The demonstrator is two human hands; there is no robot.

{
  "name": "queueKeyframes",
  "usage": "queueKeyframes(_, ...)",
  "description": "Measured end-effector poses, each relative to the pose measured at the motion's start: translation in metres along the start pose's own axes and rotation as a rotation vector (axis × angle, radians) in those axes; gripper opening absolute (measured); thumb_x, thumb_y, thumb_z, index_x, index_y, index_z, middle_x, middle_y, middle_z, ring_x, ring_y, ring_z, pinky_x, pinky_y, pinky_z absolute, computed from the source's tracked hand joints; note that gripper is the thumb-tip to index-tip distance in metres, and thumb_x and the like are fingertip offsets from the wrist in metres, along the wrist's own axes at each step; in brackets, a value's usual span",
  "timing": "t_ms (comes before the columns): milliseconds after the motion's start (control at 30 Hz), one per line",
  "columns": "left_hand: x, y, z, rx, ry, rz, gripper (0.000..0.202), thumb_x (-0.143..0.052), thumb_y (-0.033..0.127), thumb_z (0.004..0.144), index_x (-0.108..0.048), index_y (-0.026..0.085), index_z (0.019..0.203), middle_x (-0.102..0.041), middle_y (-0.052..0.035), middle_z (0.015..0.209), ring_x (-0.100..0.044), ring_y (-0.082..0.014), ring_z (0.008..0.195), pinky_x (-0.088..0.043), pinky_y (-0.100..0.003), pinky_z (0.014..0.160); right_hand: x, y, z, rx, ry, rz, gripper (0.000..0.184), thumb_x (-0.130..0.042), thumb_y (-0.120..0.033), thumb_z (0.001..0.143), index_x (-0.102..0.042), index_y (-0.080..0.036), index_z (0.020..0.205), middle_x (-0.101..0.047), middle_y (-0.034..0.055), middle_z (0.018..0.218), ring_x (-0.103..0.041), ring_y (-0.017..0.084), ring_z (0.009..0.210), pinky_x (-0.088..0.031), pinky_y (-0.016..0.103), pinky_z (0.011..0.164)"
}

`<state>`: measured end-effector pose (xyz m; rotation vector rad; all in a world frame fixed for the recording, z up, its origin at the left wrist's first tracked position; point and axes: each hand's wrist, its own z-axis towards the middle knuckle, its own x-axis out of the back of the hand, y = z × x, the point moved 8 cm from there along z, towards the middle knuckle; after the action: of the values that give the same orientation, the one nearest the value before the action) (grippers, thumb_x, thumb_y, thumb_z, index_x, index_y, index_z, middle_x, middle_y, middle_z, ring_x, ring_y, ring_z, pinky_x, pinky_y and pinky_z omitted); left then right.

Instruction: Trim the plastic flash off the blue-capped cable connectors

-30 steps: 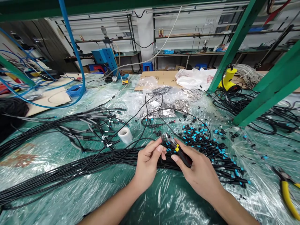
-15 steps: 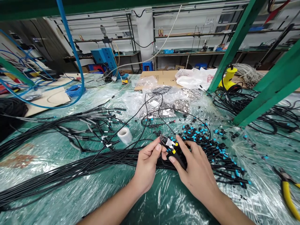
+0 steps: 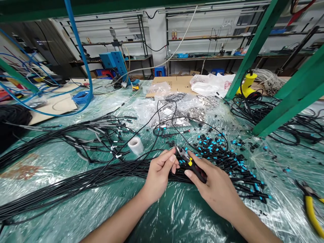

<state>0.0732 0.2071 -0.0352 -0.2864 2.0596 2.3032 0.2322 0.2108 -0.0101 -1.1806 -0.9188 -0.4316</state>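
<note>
The right hand (image 3: 215, 190) was closed firmly on yellow-and-black side cutters (image 3: 194, 167), their tips close to the left hand (image 3: 159, 175), which pinched a black cable (image 3: 174, 168) near its end, a short, steady hold suited to precise cutting. Blue-tipped connectors (image 3: 215, 148) lay just beyond, on plastic sheeting (image 3: 177, 216).

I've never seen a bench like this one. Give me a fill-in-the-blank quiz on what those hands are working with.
The right hand grips small cutters with black and ____ handles.
The left hand is curled over a bundle of ____ cables.
The heap of cable connectors beyond the hands shows bright ____ parts.
Yellow-handled pliers lie at the ____ edge of the view.

Missing words: yellow; black; blue; right.
</note>
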Motion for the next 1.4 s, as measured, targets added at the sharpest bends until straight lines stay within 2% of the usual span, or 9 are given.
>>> queueKeyframes(133, 0.002, 0.01, 0.005, -0.044, -0.049, 0.082, 0.029, -0.057, 0.033, 0.089, -0.071, 0.018, 0.109, -0.052, 0.0024, 0.065, -0.048, -0.0074, 0.061, -0.041, -0.025, 0.068, 0.002, -0.007, -0.001, -0.004, -0.206, 0.459, 0.046, -0.047, -0.053, 0.092, -0.054, -0.033, 0.133, -0.067, 0.0019, 0.096, -0.062, 0.018, 0.083, -0.053, 0.033, 0.078)
queueKeyframes(267, 0.002, 0.017, 0.007, -0.059, -0.088, 0.11, 0.026, -0.056, 0.033, 0.09, -0.071, 0.017, 0.103, -0.052, 0.0021, 0.066, -0.047, -0.0068, 0.06, -0.041, -0.023, 0.064, -0.006, -0.002, -0.009, -0.192, -0.466, 0.848, 0.047, -0.052, -0.053, 0.09, -0.058, -0.026, 0.129, -0.057, -0.0001, 0.076, -0.048, 0.009, 0.061, -0.042, 0.02, 0.056)
queueKeyframes(367, 0.003, 0.019, 0.006, -0.064, -0.093, 0.103, 0.026, -0.056, 0.035, 0.089, -0.072, 0.016, 0.099, -0.053, 0.002, 0.065, -0.046, -0.0067, 0.06, -0.041, -0.023, 0.064, -0.015, -0.002, -0.016, -0.311, -0.58, 1.04, 0.054, -0.047, -0.056, 0.091, -0.054, -0.022, 0.132, -0.055, 0.0016, 0.078, -0.046, 0.008, 0.058, -0.037, 0.018, 0.05)
queueKeyframes(433, 0.004, 0.016, 0.006, -0.024, -0.077, 0.079, 0.027, -0.058, 0.036, 0.088, -0.071, 0.016, 0.1, -0.055, 0.002, 0.065, -0.048, -0.0064, 0.059, -0.042, -0.023, 0.065, -0.014, -0.003, -0.013, -0.23, -0.516, 0.918, 0.051, -0.045, -0.055, 0.092, -0.056, -0.023, 0.13, -0.058, 0.0031, 0.081, -0.051, 0.011, 0.063, -0.045, 0.022, 0.056)
queueKeyframes(567, 0.004, 0.005, 0.006, 0.087, -0.008, -0.047, 0.036, -0.066, 0.036, 0.083, -0.067, 0.018, 0.114, -0.063, 0.0007, 0.075, -0.056, -0.0069, 0.06, -0.046, -0.023, 0.067, 0.006, -0.005, -0.004, -0.025, -0.102, 0.284, 0.048, -0.047, -0.054, 0.091, -0.054, -0.032, 0.133, -0.065, 0.0058, 0.101, -0.062, 0.02, 0.084, -0.053, 0.038, 0.081)
queueKeyframes(733, 0.007, -0.002, 0.006, 0.183, 0.094, -0.261, 0.031, -0.07, 0.037, 0.079, -0.071, 0.017, 0.103, -0.069, -0.0027, 0.08, -0.063, -0.0109, 0.071, -0.051, -0.025, 0.072, 0.007, -0.008, -0.008, 0.028, 0.053, -0.23, 0.051, -0.043, -0.055, 0.092, -0.042, -0.039, 0.141, -0.063, 0.0041, 0.103, -0.065, 0.021, 0.08, -0.054, 0.035, 0.063)
queueKeyframes(833, 0.004, -0.008, 0.006, 0.253, 0.08, -0.422, 0.023, -0.073, 0.033, 0.076, -0.072, 0.017, 0.093, -0.069, -0.0019, 0.08, -0.062, -0.0097, 0.071, -0.052, -0.024, 0.073, 0.005, -0.01, -0.009, 0.077, 0.082, -0.304, 0.053, -0.041, -0.054, 0.094, -0.038, -0.038, 0.144, -0.062, 0.0045, 0.101, -0.064, 0.02, 0.083, -0.054, 0.034, 0.063)
queueKeyframes(1033, 0.002, -0.016, 0.005, 0.291, 0.062, -0.518, 0.018, -0.075, 0.031, 0.075, -0.072, 0.019, 0.088, -0.068, 0.0005, 0.081, -0.06, -0.0075, 0.072, -0.05, -0.023, 0.074, 0.005, -0.008, -0.006, 0.15, 0.129, -0.326, 0.061, -0.044, -0.056, 0.092, -0.03, -0.036, 0.148, -0.057, 0.0066, 0.112, -0.057, 0.023, 0.098, -0.053, 0.044, 0.084)
queueKeyframes(1400, 0.003, -0.008, 0.004, 0.221, 0.083, -0.456, 0.019, -0.075, 0.033, 0.076, -0.072, 0.018, 0.088, -0.068, 0.0, 0.079, -0.06, -0.0085, 0.073, -0.049, -0.023, 0.074, 0.001, -0.006, -0.006, 0.094, 0.022, -0.304, 0.052, -0.036, -0.054, 0.095, -0.034, -0.039, 0.145, -0.059, 0.0055, 0.105, -0.063, 0.023, 0.089, -0.056, 0.041, 0.071)
